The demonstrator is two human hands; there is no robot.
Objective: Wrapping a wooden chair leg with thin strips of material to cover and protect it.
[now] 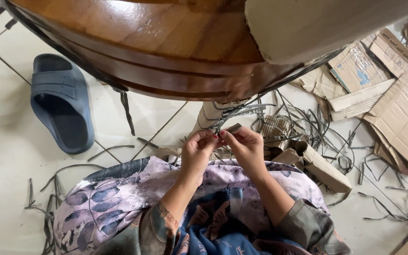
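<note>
My left hand [198, 150] and my right hand [247, 145] meet in front of me, fingertips pinched together on a thin dark strip [233, 128]. More grey strips [242, 111] trail from it up toward the underside of a round wooden table [157, 47] just above my hands. A pale table leg [208, 115] stands behind my fingers. My lap is covered by a purple leaf-patterned cloth [119, 193].
A blue slipper [61, 101] lies on the tiled floor at left. Torn cardboard pieces [393, 94] are piled at right, with a folded carton [319, 165] near my right wrist. Loose dark strips [378, 198] scatter over the floor on both sides.
</note>
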